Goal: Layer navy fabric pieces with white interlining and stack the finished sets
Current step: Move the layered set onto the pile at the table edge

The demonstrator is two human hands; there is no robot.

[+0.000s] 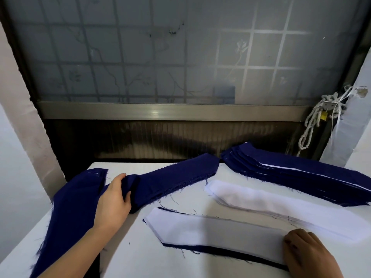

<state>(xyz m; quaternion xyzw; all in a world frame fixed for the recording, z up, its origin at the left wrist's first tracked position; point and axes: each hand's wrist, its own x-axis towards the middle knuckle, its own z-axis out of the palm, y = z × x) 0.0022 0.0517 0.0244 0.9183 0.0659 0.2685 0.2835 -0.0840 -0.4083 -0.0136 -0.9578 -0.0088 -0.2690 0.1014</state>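
A white interlining piece [216, 231] lies on a navy piece [230, 252] at the front middle of the white table [140, 253]; only the navy edges show. My right hand [309, 255] rests on its right end, fingers curled down onto it. My left hand [113, 203] grips the top navy piece of the loose navy pile [170, 179] at the left, thumb over its folded edge. A stack of white interlining [281, 205] lies right of centre. The stack of finished sets [301, 175] sits at the back right, navy with thin white edges showing.
More navy fabric [66, 213] hangs over the table's left edge. A dark window frame and frosted glass [170, 57] stand behind the table. A knotted cord [319, 119] hangs at the right wall.
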